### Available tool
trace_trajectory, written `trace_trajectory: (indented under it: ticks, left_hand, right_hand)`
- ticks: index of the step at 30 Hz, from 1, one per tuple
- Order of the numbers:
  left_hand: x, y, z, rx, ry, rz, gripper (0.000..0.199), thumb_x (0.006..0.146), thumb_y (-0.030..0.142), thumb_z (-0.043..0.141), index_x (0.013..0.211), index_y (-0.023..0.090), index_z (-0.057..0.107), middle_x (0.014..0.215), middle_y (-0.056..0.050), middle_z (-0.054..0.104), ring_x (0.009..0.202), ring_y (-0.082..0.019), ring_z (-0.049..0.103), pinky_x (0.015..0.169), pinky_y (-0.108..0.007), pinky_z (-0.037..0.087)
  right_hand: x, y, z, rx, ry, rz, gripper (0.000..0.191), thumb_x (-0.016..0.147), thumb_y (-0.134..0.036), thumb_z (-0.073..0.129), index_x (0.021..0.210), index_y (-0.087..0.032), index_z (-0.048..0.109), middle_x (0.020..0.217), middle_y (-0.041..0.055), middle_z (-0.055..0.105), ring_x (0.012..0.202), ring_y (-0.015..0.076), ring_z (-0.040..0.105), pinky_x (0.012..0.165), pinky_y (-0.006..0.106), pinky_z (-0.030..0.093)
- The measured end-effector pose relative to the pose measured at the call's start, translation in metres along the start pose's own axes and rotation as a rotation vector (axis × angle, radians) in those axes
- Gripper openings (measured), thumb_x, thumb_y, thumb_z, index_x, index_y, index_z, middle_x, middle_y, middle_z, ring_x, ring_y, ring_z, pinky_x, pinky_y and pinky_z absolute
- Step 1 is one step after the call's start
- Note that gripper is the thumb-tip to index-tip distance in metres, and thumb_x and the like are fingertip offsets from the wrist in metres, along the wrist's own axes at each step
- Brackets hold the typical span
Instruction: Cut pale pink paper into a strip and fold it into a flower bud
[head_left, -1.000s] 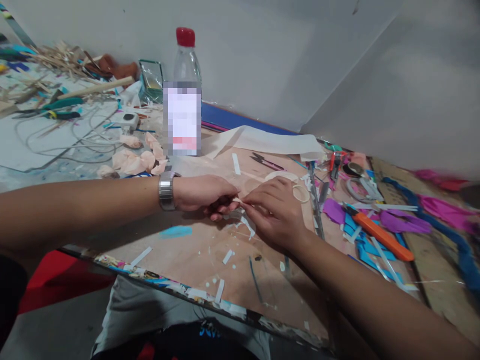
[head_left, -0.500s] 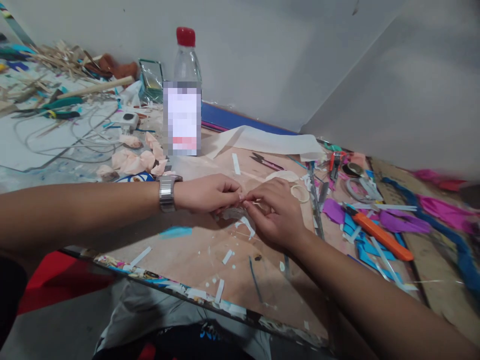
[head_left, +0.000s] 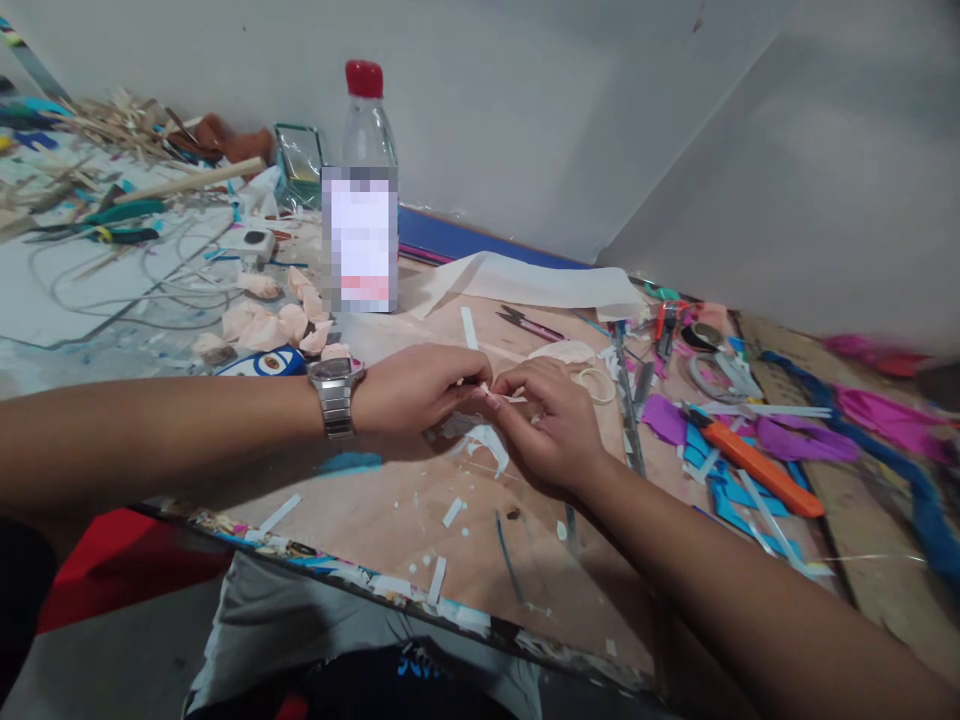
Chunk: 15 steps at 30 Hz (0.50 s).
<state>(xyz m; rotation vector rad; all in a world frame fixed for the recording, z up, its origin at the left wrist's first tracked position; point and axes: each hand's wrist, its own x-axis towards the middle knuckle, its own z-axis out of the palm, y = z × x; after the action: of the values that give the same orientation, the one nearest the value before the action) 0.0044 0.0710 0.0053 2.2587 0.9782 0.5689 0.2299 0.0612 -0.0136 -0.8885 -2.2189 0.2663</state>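
Note:
My left hand (head_left: 420,392), with a metal watch (head_left: 334,390) on its wrist, has its fingers closed in a pinch. Against it, fingertip to fingertip, my right hand (head_left: 559,425) pinches too. Between the fingers shows a small white strip (head_left: 516,399), mostly hidden by them. Just below the hands, a torn white scrap (head_left: 489,445) lies on the wooden board (head_left: 420,530). Beyond my right hand are a cream ring (head_left: 597,386), a pale flat piece (head_left: 566,352) and thread snips (head_left: 529,325).
A red-capped bottle (head_left: 367,125) stands behind a blurred phone (head_left: 364,240). To the right lie an orange cutter (head_left: 761,467), tape rolls and coloured scraps. Pliers (head_left: 124,225), wood sticks (head_left: 135,125) and crumpled peach paper (head_left: 259,322) fill the left. White paper (head_left: 525,282) lies at the back.
Both hands stay together at nearly the same spot. My left wrist has turned slightly, showing the watch face, and more of the white strip shows by my right fingers.

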Motion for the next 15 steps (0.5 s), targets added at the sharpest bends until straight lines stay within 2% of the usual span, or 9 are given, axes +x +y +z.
trace_trajectory:
  ticks: [8,15]
  left_hand:
    - [-0.0009,0.0028,-0.0049,-0.076,0.118,-0.025,0.024,0.096,0.041,0.067,0.099,0.017,0.07,0.089,-0.001,0.072,0.074,-0.01,0.057,0.068,-0.024,0.037]
    - [-0.0006,0.0015,-0.008,-0.1,0.159,0.034,0.026,0.093,0.043,0.072,0.091,0.017,0.076,0.083,-0.001,0.072,0.076,-0.01,0.061,0.072,-0.024,0.042]
  right_hand:
    - [0.0004,0.0001,0.0014,-0.007,0.025,-0.052,0.012,0.098,-0.029,0.068,0.092,-0.02,0.065,0.084,-0.0006,0.068,0.082,0.013,0.06,0.083,0.033,0.04]
    - [0.0001,-0.0003,0.0013,0.002,0.026,-0.072,0.01,0.098,-0.026,0.069,0.093,-0.019,0.065,0.084,-0.0015,0.068,0.083,0.0118,0.06,0.082,0.032,0.039]
